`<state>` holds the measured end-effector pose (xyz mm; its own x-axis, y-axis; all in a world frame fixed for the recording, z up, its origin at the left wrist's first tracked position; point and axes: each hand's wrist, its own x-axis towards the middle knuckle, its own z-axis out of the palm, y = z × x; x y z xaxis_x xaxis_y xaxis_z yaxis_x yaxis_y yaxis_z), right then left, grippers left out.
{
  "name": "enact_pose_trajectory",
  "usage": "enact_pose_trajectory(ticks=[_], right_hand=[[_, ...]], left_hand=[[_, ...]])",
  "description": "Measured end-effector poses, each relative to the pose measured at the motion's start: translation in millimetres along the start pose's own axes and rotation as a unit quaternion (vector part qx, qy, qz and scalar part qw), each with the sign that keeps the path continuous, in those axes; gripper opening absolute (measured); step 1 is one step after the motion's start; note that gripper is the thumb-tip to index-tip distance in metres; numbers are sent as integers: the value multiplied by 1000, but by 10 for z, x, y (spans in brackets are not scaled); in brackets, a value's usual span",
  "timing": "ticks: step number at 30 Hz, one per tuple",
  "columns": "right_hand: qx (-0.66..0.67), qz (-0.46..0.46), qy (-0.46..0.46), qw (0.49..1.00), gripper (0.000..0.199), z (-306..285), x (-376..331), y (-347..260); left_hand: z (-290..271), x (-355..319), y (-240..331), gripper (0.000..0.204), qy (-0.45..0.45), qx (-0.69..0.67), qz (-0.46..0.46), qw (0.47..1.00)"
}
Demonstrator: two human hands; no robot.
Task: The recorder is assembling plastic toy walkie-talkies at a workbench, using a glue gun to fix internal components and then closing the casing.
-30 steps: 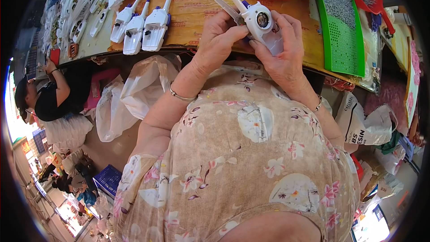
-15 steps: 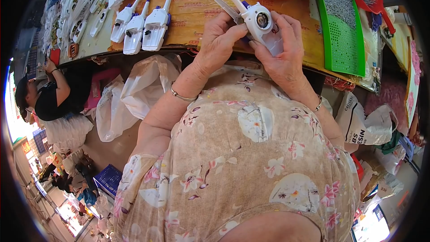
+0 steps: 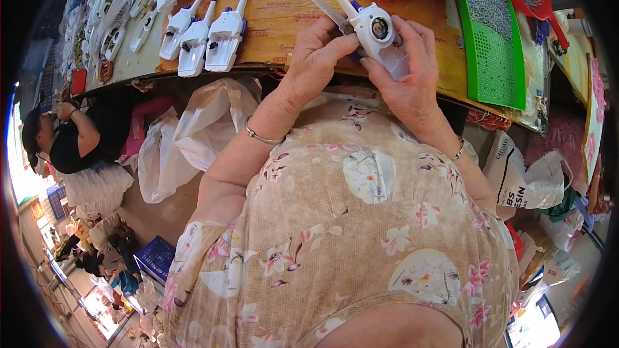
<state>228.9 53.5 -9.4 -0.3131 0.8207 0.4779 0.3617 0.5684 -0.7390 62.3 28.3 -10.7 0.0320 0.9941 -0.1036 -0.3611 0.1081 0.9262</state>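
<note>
I see both hands, left hand (image 3: pixel 316 58) and right hand (image 3: pixel 409 71), gripping one white plastic gadget (image 3: pixel 377 29) raised off the counter (image 3: pixel 284 19), probably for close fitting; finished ones (image 3: pixel 206 35) rest at 10 o'clock.

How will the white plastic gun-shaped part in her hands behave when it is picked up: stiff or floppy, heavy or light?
The white plastic part probably stays stiff: its long nozzle juts out straight, unsupported. It seems light, since the left hand and right hand hold it up mostly by the fingertips. Its flat side, like that of the three similar parts lying on the table, suggests it would not roll.
</note>
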Motion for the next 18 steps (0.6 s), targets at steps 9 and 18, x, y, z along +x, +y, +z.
enact_pose_trajectory(ticks=[9, 18], right_hand=[[12, 5, 0, 1000, 63, -16, 7, 19], [45, -2, -4, 999, 62, -63, 17, 35]], left_hand=[[-84, 0, 22, 44, -85, -32, 13, 996], [-153, 45, -73, 51, -86, -68, 9, 994]])
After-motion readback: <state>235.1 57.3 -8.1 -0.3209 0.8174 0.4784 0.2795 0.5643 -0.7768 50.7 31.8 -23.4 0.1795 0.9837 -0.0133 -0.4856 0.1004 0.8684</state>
